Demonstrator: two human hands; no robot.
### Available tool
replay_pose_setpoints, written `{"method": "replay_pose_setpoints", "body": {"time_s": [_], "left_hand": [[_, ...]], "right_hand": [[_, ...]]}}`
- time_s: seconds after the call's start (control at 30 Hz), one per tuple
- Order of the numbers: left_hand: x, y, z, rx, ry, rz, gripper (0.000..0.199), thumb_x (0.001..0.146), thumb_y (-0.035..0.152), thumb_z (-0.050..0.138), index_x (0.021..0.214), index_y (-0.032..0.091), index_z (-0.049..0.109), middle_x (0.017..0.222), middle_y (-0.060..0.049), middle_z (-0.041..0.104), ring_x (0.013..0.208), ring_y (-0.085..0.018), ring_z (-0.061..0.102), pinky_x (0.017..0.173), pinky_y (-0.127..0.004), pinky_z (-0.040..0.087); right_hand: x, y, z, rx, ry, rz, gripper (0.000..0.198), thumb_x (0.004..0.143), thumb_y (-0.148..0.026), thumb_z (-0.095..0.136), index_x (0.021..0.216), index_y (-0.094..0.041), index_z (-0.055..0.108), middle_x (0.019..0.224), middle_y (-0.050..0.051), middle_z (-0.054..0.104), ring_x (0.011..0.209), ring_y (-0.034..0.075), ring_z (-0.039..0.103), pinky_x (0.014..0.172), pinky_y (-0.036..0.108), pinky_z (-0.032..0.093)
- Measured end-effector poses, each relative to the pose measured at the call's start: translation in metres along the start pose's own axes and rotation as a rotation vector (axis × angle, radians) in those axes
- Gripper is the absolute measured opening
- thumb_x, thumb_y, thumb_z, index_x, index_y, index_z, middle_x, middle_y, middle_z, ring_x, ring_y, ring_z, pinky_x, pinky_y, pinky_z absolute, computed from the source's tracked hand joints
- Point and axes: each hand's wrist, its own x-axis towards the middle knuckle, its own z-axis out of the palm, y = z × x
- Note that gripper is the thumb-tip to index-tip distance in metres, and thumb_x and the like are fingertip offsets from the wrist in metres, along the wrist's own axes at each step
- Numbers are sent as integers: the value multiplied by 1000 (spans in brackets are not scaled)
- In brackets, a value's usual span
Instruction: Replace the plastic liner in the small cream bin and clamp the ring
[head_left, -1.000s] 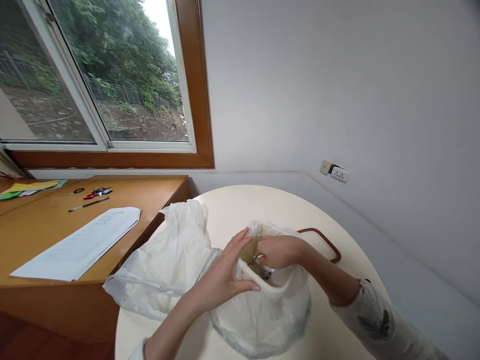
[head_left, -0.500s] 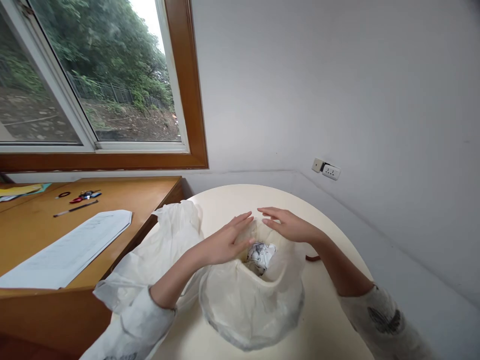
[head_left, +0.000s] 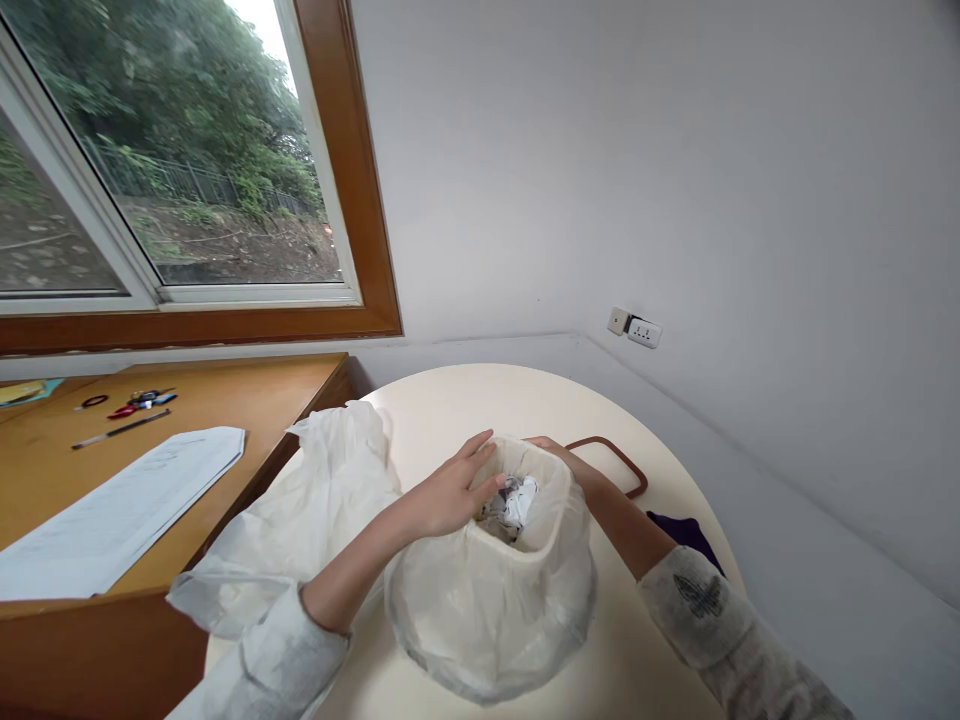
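Bin (head_left: 504, 549) sits between hands (head_left: 442, 497) (head_left: 576, 464); sheets (head_left: 142, 505) bear illegible print.

The small bin (head_left: 525, 556) stands upright on the round white table (head_left: 472, 385). Its pale rim forms a rounded-corner opening facing upward. A translucent white liner bag (head_left: 487, 625) lines the interior, folds over the rim and drapes loosely outside, its edge flaring onto the tabletop. Crumpled white paper (head_left: 519, 498) with dark markings lies inside, below rim level.

Window (head_left: 195, 165) — wood-framed, wall socket (head_left: 644, 332), pen (head_left: 121, 429) on desk (head_left: 251, 385)
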Motion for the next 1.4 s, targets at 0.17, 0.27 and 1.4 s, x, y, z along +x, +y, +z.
{"method": "replay_pose_setpoints", "body": {"time_s": [0.17,0.27,1.4], "left_hand": [[-9,8,11,-3,97,-56,57,86,55,30,133,23,33,148,-2,10,134,-24,13,108,-38,22],[-18,17,9,43,173,-17,51,87,52,32,130,25,39,148,-2,9,135,-27,8,108,-45,16],[-32,33,19,452,52,325,40,86,48,38,70,18,60,67,-3,60,69,-18,55,84,-39,36]], "right_hand": [[3,-14,-18,-142,375,-210,31,78,-41,48,91,-15,60,97,8,62,92,18,56,83,31,42],[-16,-30,-20,-264,451,-315,26,80,-36,45,91,-17,59,97,7,62,92,17,56,84,31,41],[-35,-77,40,-1499,-421,-98,30,80,-16,35,79,-20,64,73,6,66,69,19,59,58,28,36]]}}
